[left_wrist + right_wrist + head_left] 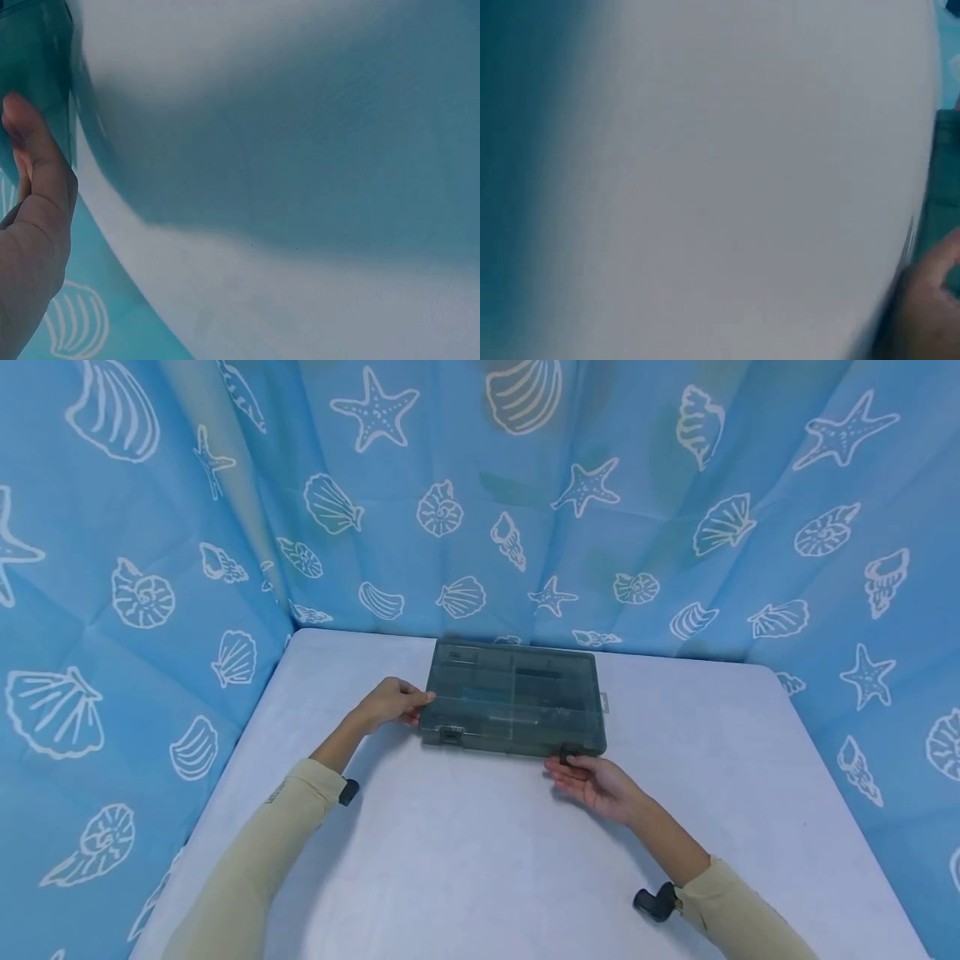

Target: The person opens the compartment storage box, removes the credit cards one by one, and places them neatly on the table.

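Note:
A dark translucent plastic storage box (513, 697) with inner dividers lies lid up at the far side of the table in the head view. Its lid looks closed, and two latches are on the front edge. My left hand (393, 700) pinches the box's left edge, thumb on top and fingers partly hidden below. At the front right corner, my right hand (600, 787) holds the edge, its thumb by the right latch (570, 750) and its fingers lower down. The wrist views catch only parts of the left hand (34, 225), the right hand (930, 307) and the box.
A white-covered table (465, 860) lies under the box and arms. Blue curtains (480, 552) with white shell and starfish prints stand close behind the table and along its sides. A small clear tab (604, 702) juts from the box's right side.

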A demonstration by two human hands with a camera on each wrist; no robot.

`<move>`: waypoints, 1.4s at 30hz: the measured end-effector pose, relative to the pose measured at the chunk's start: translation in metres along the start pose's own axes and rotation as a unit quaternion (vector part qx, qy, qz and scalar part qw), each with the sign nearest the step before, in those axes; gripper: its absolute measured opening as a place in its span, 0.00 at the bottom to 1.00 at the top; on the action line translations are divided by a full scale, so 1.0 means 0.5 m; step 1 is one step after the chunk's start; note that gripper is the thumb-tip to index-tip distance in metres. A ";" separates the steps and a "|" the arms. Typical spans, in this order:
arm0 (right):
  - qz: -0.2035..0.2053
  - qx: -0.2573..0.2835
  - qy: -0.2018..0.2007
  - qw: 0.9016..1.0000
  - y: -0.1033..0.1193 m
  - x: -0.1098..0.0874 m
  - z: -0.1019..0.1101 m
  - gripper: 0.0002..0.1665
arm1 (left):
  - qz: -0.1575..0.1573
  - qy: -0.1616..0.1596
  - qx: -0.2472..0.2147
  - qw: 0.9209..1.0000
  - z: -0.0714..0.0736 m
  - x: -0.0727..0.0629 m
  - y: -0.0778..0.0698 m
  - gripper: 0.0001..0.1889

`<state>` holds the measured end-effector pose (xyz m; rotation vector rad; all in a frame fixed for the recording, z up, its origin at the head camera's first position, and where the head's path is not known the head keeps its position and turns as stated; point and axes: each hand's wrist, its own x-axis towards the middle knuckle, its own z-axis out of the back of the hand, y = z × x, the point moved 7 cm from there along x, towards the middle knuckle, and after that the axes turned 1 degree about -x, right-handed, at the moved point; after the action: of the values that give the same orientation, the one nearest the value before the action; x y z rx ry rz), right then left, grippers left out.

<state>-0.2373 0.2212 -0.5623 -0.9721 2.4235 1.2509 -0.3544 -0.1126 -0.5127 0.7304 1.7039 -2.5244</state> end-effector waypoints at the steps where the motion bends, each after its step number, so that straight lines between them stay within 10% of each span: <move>1: -0.001 -0.002 -0.006 1.000 -0.002 0.003 0.001 0.15 | 0.001 -0.002 0.000 1.000 0.001 -0.001 0.000 0.23; 11: 0.003 -0.061 -0.062 0.996 -0.020 0.016 -0.051 0.20 | -0.009 -0.010 0.001 1.000 0.010 -0.003 0.000 0.22; 24: -0.037 -0.040 0.021 0.998 -0.088 0.141 -0.275 0.32 | -0.002 -0.021 0.003 1.000 0.005 0.009 0.009 0.23; 42: -0.022 -0.037 0.044 0.998 -0.119 0.199 -0.299 0.30 | -0.021 -0.010 -0.004 1.000 0.003 0.007 0.006 0.22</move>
<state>-0.2602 0.0334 -0.5585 -1.1177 2.4218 1.3173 -0.3572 -0.1140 -0.5163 0.6736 1.7396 -2.5409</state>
